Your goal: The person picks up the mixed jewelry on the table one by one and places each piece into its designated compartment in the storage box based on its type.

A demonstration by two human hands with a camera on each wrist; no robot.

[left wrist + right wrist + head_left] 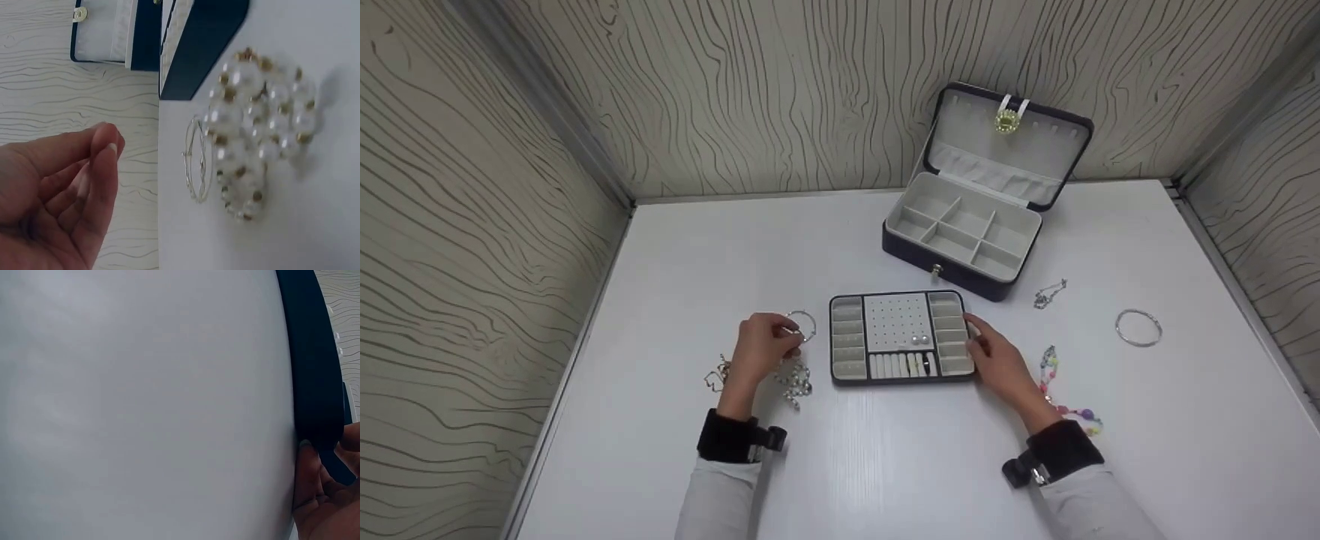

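A flat jewelry tray point(904, 381) with small compartments, a dotted pad bearing two pearl earrings point(920, 340) and a row of ring rolls lies mid-table. My right hand point(997, 364) holds its right edge; in the right wrist view fingers and thumb close around a dark tab point(337, 469) at the tray's side. My left hand point(765, 345) hovers left of the tray, thumb and fingertips together with nothing visible between them. Close by its fingertips lies a silver bangle point(814, 324). Below that is a pearl bracelet point(247, 112) with gold beads, partly behind the hand in the head view.
An open dark jewelry box point(952, 276) with six compartments stands at the back right, lid raised. A silver chain point(1050, 294), another bangle point(1138, 343) and a colorful bead necklace point(1086, 414) lie to the right. A gold chain point(716, 379) lies by the left wrist. Patterned walls surround the table.
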